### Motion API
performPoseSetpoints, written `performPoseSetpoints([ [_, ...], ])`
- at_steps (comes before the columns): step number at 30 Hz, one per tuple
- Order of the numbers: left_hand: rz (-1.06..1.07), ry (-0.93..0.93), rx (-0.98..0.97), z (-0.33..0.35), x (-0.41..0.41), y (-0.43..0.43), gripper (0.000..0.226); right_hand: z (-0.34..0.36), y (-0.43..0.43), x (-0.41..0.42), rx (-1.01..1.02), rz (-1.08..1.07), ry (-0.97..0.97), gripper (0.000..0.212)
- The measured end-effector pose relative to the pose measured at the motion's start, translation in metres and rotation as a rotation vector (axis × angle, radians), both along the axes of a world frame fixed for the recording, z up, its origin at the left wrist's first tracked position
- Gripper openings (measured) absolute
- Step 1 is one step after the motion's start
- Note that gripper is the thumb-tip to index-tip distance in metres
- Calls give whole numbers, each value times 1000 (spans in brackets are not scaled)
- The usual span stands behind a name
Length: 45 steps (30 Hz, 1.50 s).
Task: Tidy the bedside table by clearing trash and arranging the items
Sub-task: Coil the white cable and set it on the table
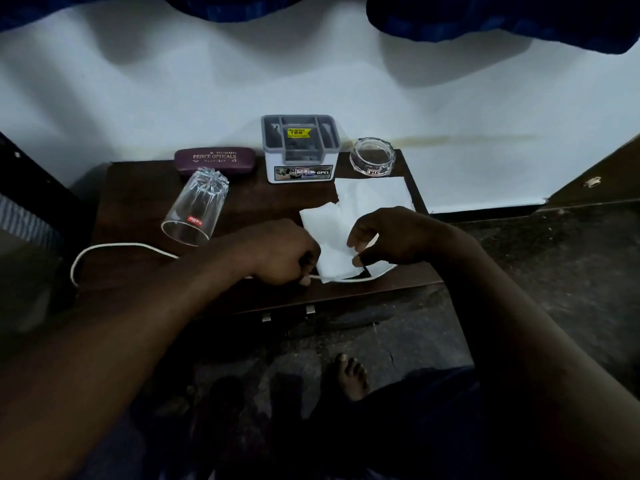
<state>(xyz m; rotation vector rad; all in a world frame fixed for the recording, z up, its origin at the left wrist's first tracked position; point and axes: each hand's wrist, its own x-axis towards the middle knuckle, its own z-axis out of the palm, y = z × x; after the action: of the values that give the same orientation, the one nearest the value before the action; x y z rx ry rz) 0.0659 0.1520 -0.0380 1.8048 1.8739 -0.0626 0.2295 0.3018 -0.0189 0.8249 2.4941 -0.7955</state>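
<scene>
Dark wood makes up the counter [138,202], dimly lit. Its front edge is partly covered by two forearms, and its left corner fades into shadow. The grey-and-white plastic organiser box [299,157] stands at the back edge. Its compartments are too dark to show what they hold.

The thin white cable [114,245] loops off the counter edge to the front left of the box. It passes under the left hand [284,251] and under the nearer sheet of white tissue paper [329,230], then comes out again in front of the box on the right side. A small dark patch shows at that sheet's near corner and cannot be made out.

The left hand's grip is tight, with curled fingers pinching the cable beside the paper. The right hand [391,233] curves over the sheet's right edge, and its fingertips [358,261] touch the paper. A gap shows between thumb and forefinger, so it cannot be told whether this grip has hold of the paper.

There are two tissue sheets. The farther, flatter sheet [374,194] lies in front of the box to the right, overlapped by the crumpled nearer one. One clear glass tumbler [195,206] lies on its side to the front left of the box. One maroon spectacle case [214,160] sits left of the box. One clear glass ashtray [372,157] sits right of it. One bare foot [349,375] rests on the floor below.
</scene>
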Motion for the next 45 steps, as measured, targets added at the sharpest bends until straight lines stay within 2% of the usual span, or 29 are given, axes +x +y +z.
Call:
performPoseSetpoints([
  [3,106,-171,142,11,-10,-6,11,0,-4,3,-125,-13,32,30],
  [6,333,-495,243,18,-19,-11,10,4,-6,7,-317,-80,143,35],
  [9,452,-595,348,20,-32,-16,16,10,-3,13,-313,-135,271,30],
  [13,566,-558,456,20,-45,-21,18,19,7,23,-326,-204,418,19],
  [16,694,-511,555,24,-52,-25,16,23,17,33,-397,-272,509,21],
  [17,738,-443,597,26,-56,-29,12,24,20,37,-408,-289,523,24],
  [20,857,-75,639,37,-75,-52,9,27,24,45,-396,-358,550,36],
  [21,880,-18,622,40,-83,-60,9,28,24,46,-389,-377,561,39],
  [23,862,-19,534,47,-95,-76,15,33,19,42,-401,-375,580,36],
  [26,727,-233,447,51,-88,-90,35,42,-4,20,-453,-293,593,27],
  [29,595,-593,519,53,-60,-86,37,47,-40,-14,-459,-233,613,28],
  [32,531,-768,570,64,-47,-82,54,48,-63,-44,-401,-220,662,28],
  [35,543,-1088,419,75,-59,-96,77,45,-68,-62,-167,-201,653,33],
  [38,523,-1362,166,80,-80,-112,96,44,-74,-74,-171,-212,657,23],
  [40,619,-1352,102,76,-85,-114,88,44,-80,-82,-214,-216,690,20],
  [43,822,-1083,296,64,-81,-108,27,43,-86,-94,-250,-195,690,24],
  [45,858,-991,425,58,-82,-104,16,44,-88,-100,-338,-194,673,26],
])
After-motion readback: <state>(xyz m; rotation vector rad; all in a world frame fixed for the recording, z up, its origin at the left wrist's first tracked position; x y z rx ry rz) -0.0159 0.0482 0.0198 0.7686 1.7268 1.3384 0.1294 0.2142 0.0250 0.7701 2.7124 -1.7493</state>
